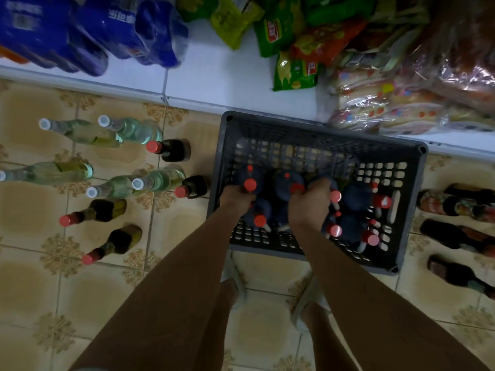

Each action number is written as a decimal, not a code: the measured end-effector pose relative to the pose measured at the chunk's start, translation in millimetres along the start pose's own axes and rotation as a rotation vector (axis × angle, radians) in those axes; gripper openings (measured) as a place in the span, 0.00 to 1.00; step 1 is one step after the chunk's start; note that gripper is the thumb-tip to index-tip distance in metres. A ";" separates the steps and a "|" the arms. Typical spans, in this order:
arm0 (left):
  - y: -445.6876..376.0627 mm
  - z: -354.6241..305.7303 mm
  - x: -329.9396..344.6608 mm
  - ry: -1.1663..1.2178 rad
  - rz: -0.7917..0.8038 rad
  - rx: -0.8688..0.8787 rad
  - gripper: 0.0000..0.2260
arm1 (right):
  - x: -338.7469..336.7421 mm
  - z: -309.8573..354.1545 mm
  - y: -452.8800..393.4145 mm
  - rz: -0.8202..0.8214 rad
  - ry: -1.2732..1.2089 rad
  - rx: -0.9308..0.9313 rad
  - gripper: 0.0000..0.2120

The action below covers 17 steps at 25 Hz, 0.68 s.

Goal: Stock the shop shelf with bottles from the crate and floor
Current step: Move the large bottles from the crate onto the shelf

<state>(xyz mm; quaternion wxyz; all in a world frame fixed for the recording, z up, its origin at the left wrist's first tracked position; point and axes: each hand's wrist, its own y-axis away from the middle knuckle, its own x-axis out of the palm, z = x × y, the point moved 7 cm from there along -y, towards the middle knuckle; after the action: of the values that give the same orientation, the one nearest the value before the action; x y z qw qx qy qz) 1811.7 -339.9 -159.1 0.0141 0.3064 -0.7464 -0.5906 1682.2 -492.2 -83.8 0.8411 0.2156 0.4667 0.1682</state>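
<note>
Crowding floor bottles (107, 210) flank crate (401, 210), hands (308, 207) seemingly gripping

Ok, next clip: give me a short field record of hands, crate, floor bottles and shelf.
left hand: in crate, closed on a red-capped bottle
right hand: in crate, closed on another bottle's neck
crate: grey, on floor against shelf, holds dark red-capped bottles
floor left: clear bottles, white caps; dark bottles, red caps
floor right: dark bottles
shelf: snack bags, blue packs
</note>
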 end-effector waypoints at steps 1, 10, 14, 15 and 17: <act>-4.6 -0.5 2.0 -0.056 0.012 0.005 0.11 | -0.2 -12.0 -8.3 0.016 0.006 0.045 0.12; 13.3 -11.9 -8.7 0.248 -0.072 0.064 0.10 | 38.2 -43.4 -40.8 0.358 0.424 0.067 0.11; 17.6 -16.4 -13.0 0.284 -0.057 0.100 0.14 | 43.6 -51.9 -47.4 0.355 0.441 0.098 0.13; 18.6 -14.7 -13.4 0.283 -0.050 0.103 0.13 | 42.9 -52.3 -47.1 0.354 0.410 0.097 0.13; 20.5 -14.4 -14.5 0.271 -0.044 0.121 0.09 | 45.8 -51.5 -44.4 0.390 0.323 0.072 0.12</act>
<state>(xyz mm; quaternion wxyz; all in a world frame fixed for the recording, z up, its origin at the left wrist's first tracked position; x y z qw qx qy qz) 1820.0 -343.2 -131.6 0.0833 0.4002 -0.7649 -0.4978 1664.9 -497.2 -163.8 0.6990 0.3015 0.5503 0.3430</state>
